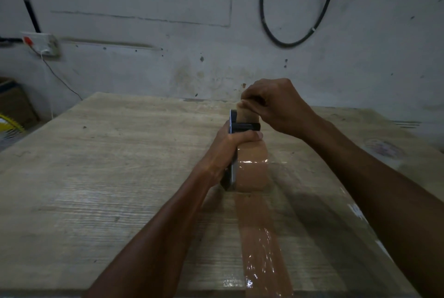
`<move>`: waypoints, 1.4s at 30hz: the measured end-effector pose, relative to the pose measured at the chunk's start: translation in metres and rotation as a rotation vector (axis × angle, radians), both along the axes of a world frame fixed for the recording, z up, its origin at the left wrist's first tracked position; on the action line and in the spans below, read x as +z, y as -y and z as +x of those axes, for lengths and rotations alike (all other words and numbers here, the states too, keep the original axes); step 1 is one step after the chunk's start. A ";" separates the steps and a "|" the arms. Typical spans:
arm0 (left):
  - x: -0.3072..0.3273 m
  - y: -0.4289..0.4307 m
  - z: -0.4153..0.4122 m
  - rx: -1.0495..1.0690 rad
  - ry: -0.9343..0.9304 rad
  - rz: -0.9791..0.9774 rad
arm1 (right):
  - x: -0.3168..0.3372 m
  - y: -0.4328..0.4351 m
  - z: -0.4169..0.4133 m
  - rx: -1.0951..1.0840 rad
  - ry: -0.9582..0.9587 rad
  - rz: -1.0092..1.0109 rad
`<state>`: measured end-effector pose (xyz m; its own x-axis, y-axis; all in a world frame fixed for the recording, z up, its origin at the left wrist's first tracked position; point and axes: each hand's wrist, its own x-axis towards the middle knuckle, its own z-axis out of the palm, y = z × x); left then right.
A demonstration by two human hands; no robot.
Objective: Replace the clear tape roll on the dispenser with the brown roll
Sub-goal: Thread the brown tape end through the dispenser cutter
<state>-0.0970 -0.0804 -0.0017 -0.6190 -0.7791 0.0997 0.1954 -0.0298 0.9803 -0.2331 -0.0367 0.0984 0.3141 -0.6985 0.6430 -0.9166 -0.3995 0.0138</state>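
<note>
Head view: dispenser (231, 153) stands at frame centre on the tabletop (96, 165), brown roll (252, 172) mounted on it. Left hand (225, 151) wraps the dispenser, fingers clamped over the top. Right hand (271, 105) fingers pinch the tape end (247, 115) above it. A brown strip (262, 249) is stuck on the tabletop, lower centre.

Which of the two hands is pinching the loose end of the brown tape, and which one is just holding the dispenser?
The right hand pinches the brown tape end above the dispenser. The left hand only grips the dispenser beside the brown roll.
</note>
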 end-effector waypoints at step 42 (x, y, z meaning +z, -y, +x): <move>0.001 -0.003 0.001 0.053 -0.191 0.189 | 0.005 -0.058 0.010 -0.190 0.701 -0.224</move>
